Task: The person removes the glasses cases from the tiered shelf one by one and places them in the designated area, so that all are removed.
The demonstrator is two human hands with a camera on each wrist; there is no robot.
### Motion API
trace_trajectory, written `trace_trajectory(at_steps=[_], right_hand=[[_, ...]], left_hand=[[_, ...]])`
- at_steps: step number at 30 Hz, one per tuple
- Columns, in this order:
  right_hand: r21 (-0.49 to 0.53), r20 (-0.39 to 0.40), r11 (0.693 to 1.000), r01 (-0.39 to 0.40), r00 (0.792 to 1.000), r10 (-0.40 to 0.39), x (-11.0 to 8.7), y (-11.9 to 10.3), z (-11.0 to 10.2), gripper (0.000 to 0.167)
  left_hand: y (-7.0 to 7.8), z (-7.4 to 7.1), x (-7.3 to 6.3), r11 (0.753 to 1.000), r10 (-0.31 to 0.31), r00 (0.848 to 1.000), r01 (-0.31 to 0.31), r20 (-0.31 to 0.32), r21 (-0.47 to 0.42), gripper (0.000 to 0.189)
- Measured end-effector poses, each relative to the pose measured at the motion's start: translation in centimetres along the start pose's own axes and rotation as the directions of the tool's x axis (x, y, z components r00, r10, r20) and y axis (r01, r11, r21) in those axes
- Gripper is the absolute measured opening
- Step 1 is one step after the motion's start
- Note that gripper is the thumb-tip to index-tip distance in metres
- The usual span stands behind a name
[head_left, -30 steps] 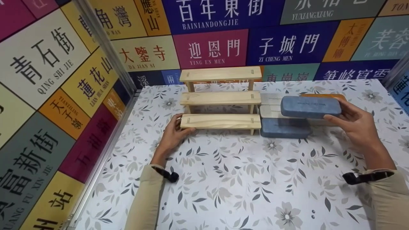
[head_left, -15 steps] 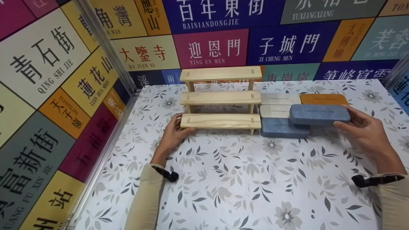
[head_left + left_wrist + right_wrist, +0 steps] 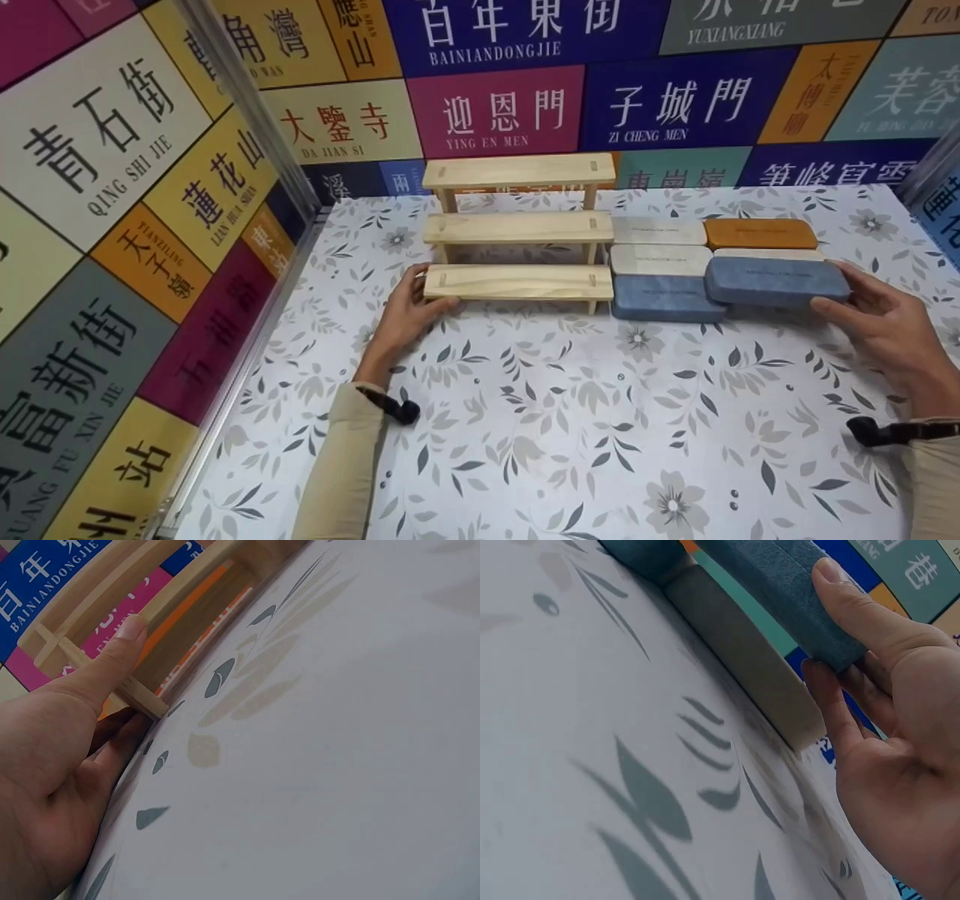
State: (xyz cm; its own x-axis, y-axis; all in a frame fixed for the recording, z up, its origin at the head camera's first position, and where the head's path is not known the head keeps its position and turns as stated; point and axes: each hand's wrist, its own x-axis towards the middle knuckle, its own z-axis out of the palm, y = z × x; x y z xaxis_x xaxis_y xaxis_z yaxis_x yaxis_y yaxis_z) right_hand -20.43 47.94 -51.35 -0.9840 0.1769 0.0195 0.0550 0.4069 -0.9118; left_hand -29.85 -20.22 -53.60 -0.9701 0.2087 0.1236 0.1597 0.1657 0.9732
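My left hand [image 3: 405, 311] grips the left end of the lowest board of a three-step wooden display stand [image 3: 517, 281]. In the left wrist view the thumb [image 3: 112, 664] lies along the board's edge, with fingers curled behind the leg. My right hand [image 3: 885, 315] pinches the right end of a blue glasses case [image 3: 776, 281] between thumb and fingers. The right wrist view has this case slightly tilted above a beige case [image 3: 739, 652]. Another blue case [image 3: 667, 298] lies on the table just left of the held one.
Behind the blue cases lie a cream case [image 3: 660, 260], a pale grey case [image 3: 658, 231] and an orange case [image 3: 761, 233], beside the stand's right side. A floral cloth [image 3: 570, 435] covers the table. Sign-printed panels [image 3: 495, 112] rise at the back and left.
My right hand has moved right, towards me and lower with the blue case, uncovering the orange case and part of a beige one. The left hand and stand stay put.
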Motion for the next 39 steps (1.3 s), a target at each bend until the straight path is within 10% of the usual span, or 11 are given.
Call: trace_trajectory(at_steps=[19, 39], right_hand=[[0.122, -0.001, 0.992, -0.010, 1.000, 0.010, -0.9, 2.0, -1.5, 0.084], [-0.139, 0.030, 0.987, -0.080, 0.996, 0.084, -0.9, 2.8, -1.9, 0.088]], left_hand=[[0.1, 0.2, 0.4, 1.000, 0.005, 1.000, -0.005, 0.002, 0.024, 0.084], [0.0, 0.2, 0.0, 1.000, -0.001, 1.000, 0.001, 0.000, -0.029, 0.085]])
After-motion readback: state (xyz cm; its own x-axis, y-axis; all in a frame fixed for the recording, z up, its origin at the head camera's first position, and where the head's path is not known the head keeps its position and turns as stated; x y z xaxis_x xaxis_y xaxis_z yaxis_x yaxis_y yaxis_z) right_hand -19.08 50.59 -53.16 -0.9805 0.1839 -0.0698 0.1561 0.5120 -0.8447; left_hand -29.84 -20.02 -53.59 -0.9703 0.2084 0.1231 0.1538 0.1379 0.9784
